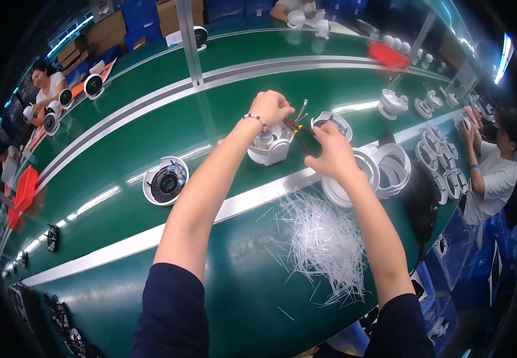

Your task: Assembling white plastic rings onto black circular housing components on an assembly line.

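Note:
My left hand [270, 108], a beaded bracelet at its wrist, is closed in a pinch above a white rounded housing [270, 152]. Its fingertips are on a thin cable [302, 110], whose connector ends stick up to the right. My right hand [333, 150] grips a pair of cutting pliers [298, 126] with dark and yellow parts. The jaws reach toward the cable beside my left fingers; whether they touch it I cannot tell. Just behind my right hand lies a white shell with a circuit board [333, 123]. Another white shell with a round black centre [166, 182] lies left of my arms.
A loose pile of white cable ties [327, 244] spreads on the near table. White rings [392, 170] stand right of my right hand, with several more [437, 149] beyond. White assemblies [393, 103] sit along the green belt [223, 113]. Co-workers [497, 155] sit right and far off.

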Available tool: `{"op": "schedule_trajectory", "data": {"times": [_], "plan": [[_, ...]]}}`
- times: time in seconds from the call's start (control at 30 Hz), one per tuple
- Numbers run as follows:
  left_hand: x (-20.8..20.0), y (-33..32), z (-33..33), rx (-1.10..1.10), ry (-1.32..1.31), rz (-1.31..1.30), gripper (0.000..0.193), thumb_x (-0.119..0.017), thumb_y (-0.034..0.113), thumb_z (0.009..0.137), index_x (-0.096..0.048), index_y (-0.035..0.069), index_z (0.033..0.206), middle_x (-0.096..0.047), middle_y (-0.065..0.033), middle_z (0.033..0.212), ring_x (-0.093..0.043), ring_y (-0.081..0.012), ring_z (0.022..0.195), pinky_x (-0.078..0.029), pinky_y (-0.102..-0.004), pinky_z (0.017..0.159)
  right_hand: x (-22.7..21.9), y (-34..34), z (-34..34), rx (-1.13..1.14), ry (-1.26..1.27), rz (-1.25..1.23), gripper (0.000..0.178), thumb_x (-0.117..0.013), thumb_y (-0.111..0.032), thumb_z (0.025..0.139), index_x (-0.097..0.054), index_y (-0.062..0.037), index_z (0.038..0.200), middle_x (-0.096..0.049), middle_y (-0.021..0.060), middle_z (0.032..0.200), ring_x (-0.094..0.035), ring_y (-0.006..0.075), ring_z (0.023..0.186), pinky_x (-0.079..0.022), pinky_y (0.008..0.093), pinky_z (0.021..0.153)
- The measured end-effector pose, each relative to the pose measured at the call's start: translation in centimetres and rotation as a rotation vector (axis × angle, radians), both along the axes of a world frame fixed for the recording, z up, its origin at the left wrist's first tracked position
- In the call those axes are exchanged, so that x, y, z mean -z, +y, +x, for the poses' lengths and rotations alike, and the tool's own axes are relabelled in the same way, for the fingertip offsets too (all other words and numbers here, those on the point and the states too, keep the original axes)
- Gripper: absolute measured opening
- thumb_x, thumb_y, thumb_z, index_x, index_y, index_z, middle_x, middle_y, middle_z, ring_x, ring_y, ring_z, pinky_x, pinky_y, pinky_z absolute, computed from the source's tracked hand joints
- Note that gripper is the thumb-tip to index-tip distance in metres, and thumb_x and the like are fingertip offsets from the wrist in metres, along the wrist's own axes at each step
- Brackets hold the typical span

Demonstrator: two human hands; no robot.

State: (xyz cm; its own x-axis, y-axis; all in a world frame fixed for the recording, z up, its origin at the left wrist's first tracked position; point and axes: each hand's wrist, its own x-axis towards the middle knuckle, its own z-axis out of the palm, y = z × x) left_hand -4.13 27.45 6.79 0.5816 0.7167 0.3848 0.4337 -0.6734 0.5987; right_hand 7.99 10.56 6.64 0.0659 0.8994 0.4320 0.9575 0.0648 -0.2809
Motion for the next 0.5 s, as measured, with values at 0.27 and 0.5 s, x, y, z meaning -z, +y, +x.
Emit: {"op": "schedule_trajectory", "data": {"times": [0.27,0.5], "plan": [[-0.4,-11.0,-2.3,0.207,-0.515,-0.353,0.019,-0.060,0.016,0.077,-0.063,-0.001,0.086,-0.064,-0.0093,0.071,-0.063,-0.0138,0.064,-0.048,-0.0251,0.058,-1.8,-15.4,-1.3,-0.141,0.656,0.218,0.062,-0.067,-0.018,0.056,-0.051,0.0023,0.112,-0.050,0.0091,0.096,-0.045,0.0128,0.061,-0.039,0.0220,0.053],[-1.2,-16.1,-6.5,0.099,-0.132,-0.175,0.031,-0.054,0.016,0.082,-0.054,0.000,0.108,-0.065,-0.0118,0.081,-0.063,-0.0149,0.069,-0.049,-0.0277,0.064,3.3,-24.5,-9.6,-0.495,0.274,-0.233,0.069,-0.069,-0.030,0.057,-0.047,0.0022,0.114,-0.048,0.0128,0.096,-0.048,0.0280,0.082,-0.040,0.0336,0.071]]}}
